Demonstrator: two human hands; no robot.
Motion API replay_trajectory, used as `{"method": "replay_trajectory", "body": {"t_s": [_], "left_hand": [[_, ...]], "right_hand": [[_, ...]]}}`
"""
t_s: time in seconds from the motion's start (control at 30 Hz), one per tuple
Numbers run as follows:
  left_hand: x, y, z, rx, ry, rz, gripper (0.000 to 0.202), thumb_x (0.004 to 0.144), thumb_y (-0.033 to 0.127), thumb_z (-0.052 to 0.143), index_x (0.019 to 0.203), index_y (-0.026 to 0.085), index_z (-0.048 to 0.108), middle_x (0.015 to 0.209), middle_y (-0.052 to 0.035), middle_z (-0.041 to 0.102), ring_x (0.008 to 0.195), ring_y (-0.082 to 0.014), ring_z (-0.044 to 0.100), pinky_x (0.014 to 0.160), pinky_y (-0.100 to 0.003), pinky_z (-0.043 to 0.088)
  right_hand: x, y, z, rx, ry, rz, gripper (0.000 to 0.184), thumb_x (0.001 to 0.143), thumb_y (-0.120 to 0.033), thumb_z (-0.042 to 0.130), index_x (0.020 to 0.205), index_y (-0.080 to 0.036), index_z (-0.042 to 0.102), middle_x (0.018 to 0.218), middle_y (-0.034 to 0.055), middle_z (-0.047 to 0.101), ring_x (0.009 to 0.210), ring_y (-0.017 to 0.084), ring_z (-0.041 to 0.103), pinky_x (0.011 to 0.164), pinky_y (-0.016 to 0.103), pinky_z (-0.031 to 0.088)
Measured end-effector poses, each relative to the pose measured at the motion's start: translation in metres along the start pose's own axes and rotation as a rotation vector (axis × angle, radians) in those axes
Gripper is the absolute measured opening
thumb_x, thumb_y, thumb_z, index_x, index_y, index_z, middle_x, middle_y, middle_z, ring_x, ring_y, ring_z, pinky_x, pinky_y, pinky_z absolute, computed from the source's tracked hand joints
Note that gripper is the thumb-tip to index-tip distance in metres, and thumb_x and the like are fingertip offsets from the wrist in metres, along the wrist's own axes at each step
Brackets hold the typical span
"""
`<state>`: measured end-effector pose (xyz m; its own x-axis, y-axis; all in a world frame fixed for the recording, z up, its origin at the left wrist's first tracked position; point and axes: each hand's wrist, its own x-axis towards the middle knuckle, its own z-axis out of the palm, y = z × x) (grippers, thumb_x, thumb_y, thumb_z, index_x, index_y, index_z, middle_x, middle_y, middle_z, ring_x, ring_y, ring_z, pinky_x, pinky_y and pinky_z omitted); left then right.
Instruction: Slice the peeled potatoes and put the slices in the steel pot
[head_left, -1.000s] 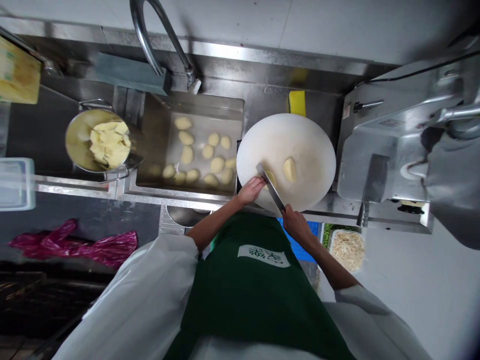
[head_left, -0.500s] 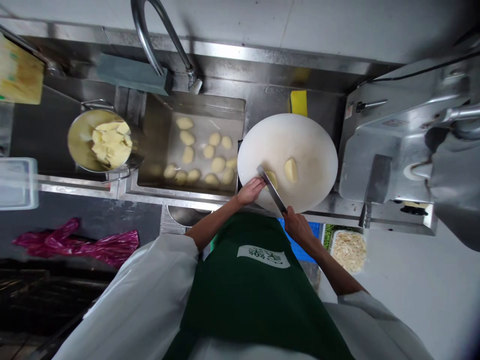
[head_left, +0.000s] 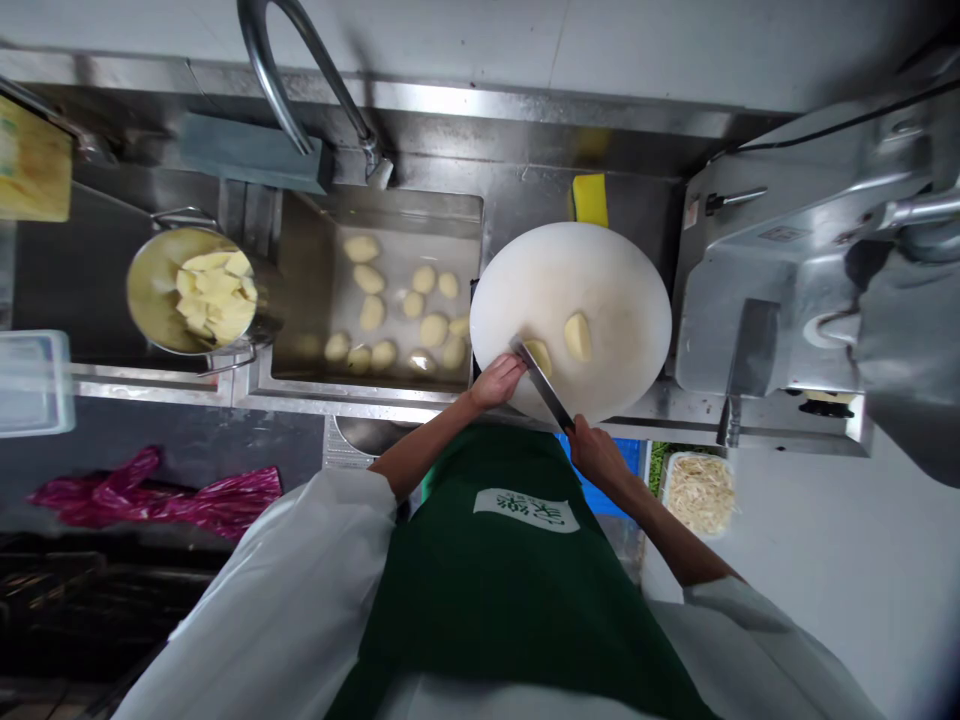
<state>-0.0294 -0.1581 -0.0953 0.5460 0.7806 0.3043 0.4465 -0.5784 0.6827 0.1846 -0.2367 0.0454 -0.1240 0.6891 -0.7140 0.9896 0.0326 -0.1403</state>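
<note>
A round white cutting board (head_left: 630, 285) lies beneath both hands. My right hand (head_left: 596, 452) is closed around the handle of a knife (head_left: 547, 392), whose blade slants up and left across the board's near left part. A peeled potato piece (head_left: 538, 354) shows at the far side of the blade. My left hand (head_left: 498, 381) is closed at the near left side of the blade, its fingertips on the potato by the blade; the fingers hide their contact. A second cut potato piece (head_left: 577, 337) lies apart, towards the middle of the board.
Left of the board, a sink (head_left: 304, 290) holds several peeled potatoes (head_left: 371, 312) in water. Further left stands a metal pot (head_left: 146, 290) with potato chunks. A faucet (head_left: 274, 80) arches over the back. At right, a cleaver (head_left: 754, 345) rests on a metal machine (head_left: 705, 310).
The view has shifted slightly, so things at the left appear a little lower. The hands, knife and potato pieces keep nearly the same places on the board.
</note>
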Motion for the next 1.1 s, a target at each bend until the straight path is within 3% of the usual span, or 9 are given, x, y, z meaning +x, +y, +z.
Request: {"method": "replay_trajectory", "body": {"t_s": [0.13, 0.3, 0.37, 0.5, 0.57, 0.63, 0.77, 0.9, 1.1], "left_hand": [[-0.001, 0.002, -0.005, -0.038, 0.028, -0.024, 0.026, 0.097, 0.024, 0.037, 0.105, 0.013, 0.059, 0.102, -0.0118, 0.059, 0.102, -0.0191, 0.055, 0.092, -0.04, 0.05], [0.022, 0.0, -0.043, -0.038, 0.355, -0.364, 0.022, 0.096, 0.028, 0.042, 0.1, 0.015, 0.06, 0.097, -0.0089, 0.058, 0.094, -0.0172, 0.056, 0.086, -0.034, 0.049], [0.042, -0.003, -0.058, -0.083, 0.178, -0.289, 0.02, 0.093, 0.027, 0.049, 0.106, 0.016, 0.059, 0.104, -0.0094, 0.058, 0.099, -0.0184, 0.056, 0.088, -0.034, 0.048], [0.076, -0.006, -0.066, -0.098, -0.45, 0.106, 0.04, 0.077, 0.023, 0.07, 0.116, 0.024, 0.059, 0.12, -0.0075, 0.055, 0.116, -0.0252, 0.049, 0.1, -0.043, 0.04], [0.079, -0.003, -0.059, -0.062, -0.534, 0.152, 0.047, 0.073, 0.02, 0.073, 0.117, 0.025, 0.059, 0.118, -0.0066, 0.056, 0.114, -0.0261, 0.049, 0.1, -0.044, 0.039], [0.07, 0.003, -0.048, -0.027, -0.457, 0.081, 0.05, 0.071, 0.024, 0.076, 0.118, 0.023, 0.058, 0.114, -0.0079, 0.056, 0.11, -0.0261, 0.049, 0.098, -0.043, 0.04], [0.033, 0.019, -0.026, 0.026, -0.147, -0.145, 0.055, 0.073, 0.037, 0.075, 0.122, 0.02, 0.055, 0.11, -0.0098, 0.054, 0.104, -0.0258, 0.048, 0.092, -0.044, 0.044], [0.006, 0.024, -0.018, 0.033, 0.101, -0.2, 0.037, 0.082, 0.04, 0.065, 0.112, 0.019, 0.058, 0.109, -0.0095, 0.053, 0.104, -0.0227, 0.048, 0.093, -0.041, 0.045], [0.003, 0.015, -0.011, 0.045, -0.021, -0.052, 0.027, 0.087, 0.035, 0.058, 0.109, 0.018, 0.059, 0.106, -0.0108, 0.054, 0.103, -0.0223, 0.048, 0.092, -0.043, 0.044]], "right_hand": [[-0.018, 0.017, 0.001, 0.033, 0.065, -0.027, 0.019, 0.097, -0.03, 0.03, 0.098, -0.017, 0.044, 0.067, 0.0049, 0.063, 0.059, 0.018, 0.058, 0.053, 0.028, 0.017], [-0.07, 0.065, 0.014, 0.044, 0.078, 0.056, 0.021, 0.097, -0.03, 0.029, 0.097, -0.016, 0.044, 0.059, 0.0031, 0.058, 0.051, 0.016, 0.054, 0.051, 0.028, 0.016], [-0.078, 0.078, 0.024, 0.037, 0.076, 0.082, 0.02, 0.096, -0.03, 0.03, 0.096, -0.016, 0.045, 0.058, 0.0029, 0.057, 0.049, 0.016, 0.053, 0.051, 0.028, 0.015], [-0.069, 0.08, 0.037, 0.02, 0.09, 0.123, 0.02, 0.097, -0.028, 0.029, 0.098, -0.015, 0.044, 0.061, 0.0045, 0.06, 0.052, 0.017, 0.056, 0.052, 0.029, 0.014], [-0.058, 0.07, 0.039, 0.006, 0.092, 0.142, 0.02, 0.097, -0.029, 0.028, 0.099, -0.016, 0.044, 0.063, 0.0051, 0.061, 0.055, 0.018, 0.058, 0.052, 0.029, 0.015], [-0.049, 0.057, 0.038, 0.007, 0.092, 0.143, 0.021, 0.098, -0.029, 0.026, 0.099, -0.017, 0.043, 0.065, 0.0053, 0.063, 0.057, 0.019, 0.06, 0.053, 0.028, 0.016], [-0.038, 0.041, 0.033, 0.028, 0.081, 0.115, 0.021, 0.099, -0.028, 0.024, 0.1, -0.018, 0.043, 0.068, 0.0049, 0.064, 0.06, 0.019, 0.062, 0.054, 0.027, 0.02], [-0.041, 0.04, 0.028, 0.011, 0.072, 0.094, 0.021, 0.099, -0.027, 0.024, 0.101, -0.018, 0.043, 0.071, 0.006, 0.066, 0.062, 0.019, 0.063, 0.055, 0.026, 0.021], [-0.053, 0.037, 0.018, -0.024, 0.063, 0.001, 0.023, 0.098, -0.029, 0.025, 0.101, -0.017, 0.045, 0.071, 0.0069, 0.066, 0.063, 0.02, 0.063, 0.053, 0.028, 0.018]]}}
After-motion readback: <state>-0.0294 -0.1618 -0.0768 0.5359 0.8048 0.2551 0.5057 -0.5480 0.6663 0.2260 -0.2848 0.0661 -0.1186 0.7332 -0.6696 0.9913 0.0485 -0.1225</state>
